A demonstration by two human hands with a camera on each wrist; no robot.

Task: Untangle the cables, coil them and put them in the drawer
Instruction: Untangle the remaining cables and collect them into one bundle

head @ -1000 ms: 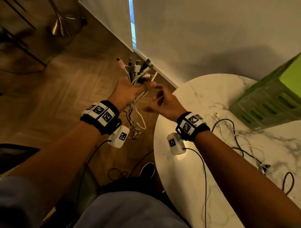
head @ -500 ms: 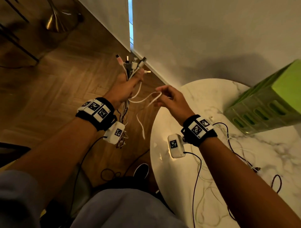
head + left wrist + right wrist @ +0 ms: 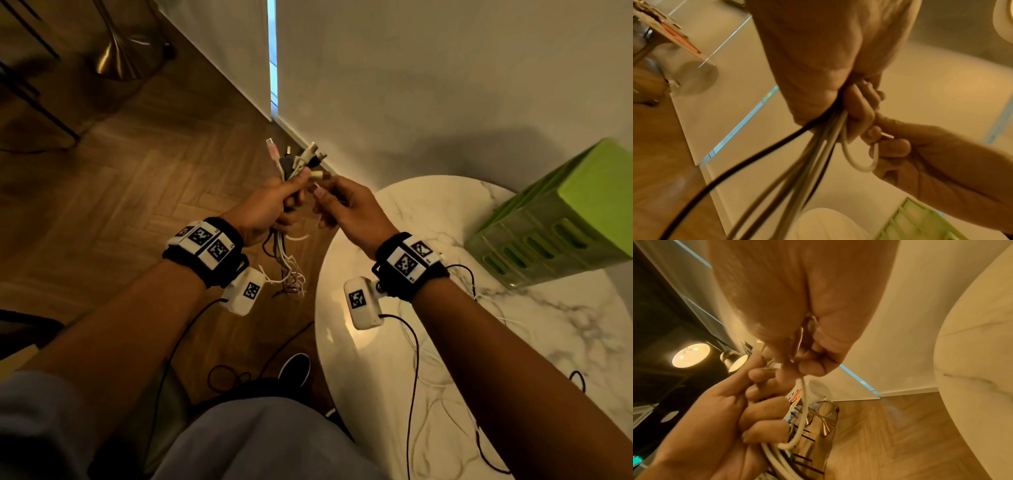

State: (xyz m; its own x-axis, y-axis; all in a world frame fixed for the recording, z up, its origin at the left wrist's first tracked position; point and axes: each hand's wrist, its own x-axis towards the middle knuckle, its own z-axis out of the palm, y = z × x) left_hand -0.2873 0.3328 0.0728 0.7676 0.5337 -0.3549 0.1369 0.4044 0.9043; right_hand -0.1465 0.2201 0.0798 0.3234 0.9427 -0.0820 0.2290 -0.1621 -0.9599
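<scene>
My left hand (image 3: 274,202) grips a bundle of white and black cables (image 3: 291,164) upright above the wooden floor, plugs sticking out above the fist and tails (image 3: 287,274) hanging below. In the left wrist view the strands (image 3: 818,154) leave the fist downward. My right hand (image 3: 339,205) sits right beside the left and pinches a thin white cable (image 3: 859,164), which loops from the bundle into its fingers (image 3: 890,146). The right wrist view shows this white cable (image 3: 803,402) running down from my right fingers (image 3: 812,368) to the left fist (image 3: 760,402). More loose cables (image 3: 428,387) lie on the marble table.
A round white marble table (image 3: 428,219) stands to the right, bearing a green plastic drawer unit (image 3: 555,222) at its far right. A brass lamp base (image 3: 123,58) stands on the herringbone floor at far left. The white wall (image 3: 411,85) is close ahead. My shoe (image 3: 294,368) is below.
My right hand had drawn a white cable out to the right; now it has come back against the left hand, still pinching that cable. The left hand closed tighter round the bundle.
</scene>
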